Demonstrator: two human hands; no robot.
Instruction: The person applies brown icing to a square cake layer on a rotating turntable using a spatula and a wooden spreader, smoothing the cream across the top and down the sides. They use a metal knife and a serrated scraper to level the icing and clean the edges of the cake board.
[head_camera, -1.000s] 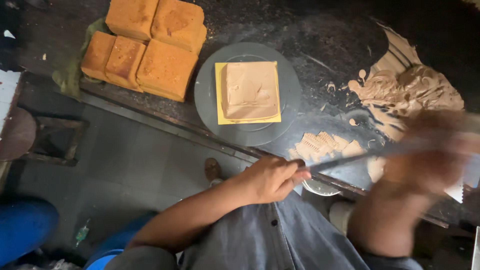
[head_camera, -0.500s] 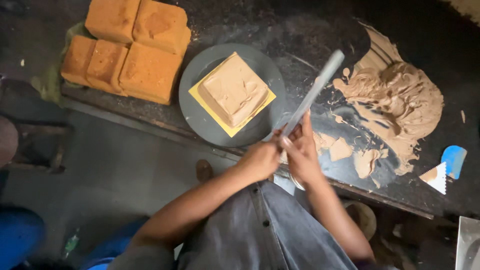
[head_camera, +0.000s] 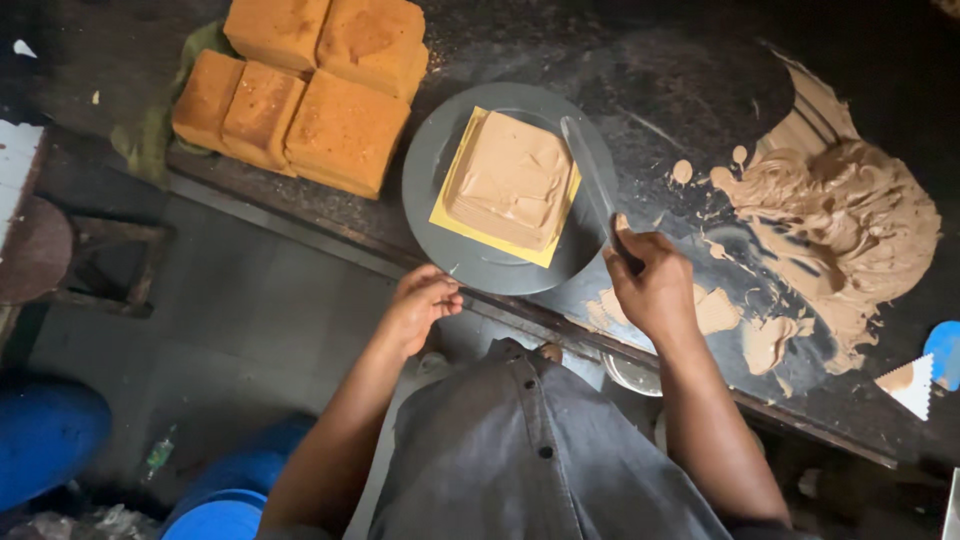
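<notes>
A square cake (head_camera: 512, 178) coated in light brown cream sits on a yellow board on a round grey turntable (head_camera: 430, 165). My right hand (head_camera: 655, 280) is shut on the handle of a long flat spatula (head_camera: 588, 175), whose blade lies against the cake's right side. My left hand (head_camera: 420, 305) rests at the turntable's near rim with its fingers curled; whether it grips the rim I cannot tell.
Several bare golden sponge cakes (head_camera: 300, 90) are stacked at the back left of the dark worktop. A big heap of brown cream (head_camera: 850, 225) spreads on the worktop at right, with a blue scraper (head_camera: 944, 352) and a white toothed scraper (head_camera: 910, 385) beside it.
My right hand has swung the spatula from the right across to the cake's right side. My left hand has shifted to the turntable's near rim, and the cake appears turned.
</notes>
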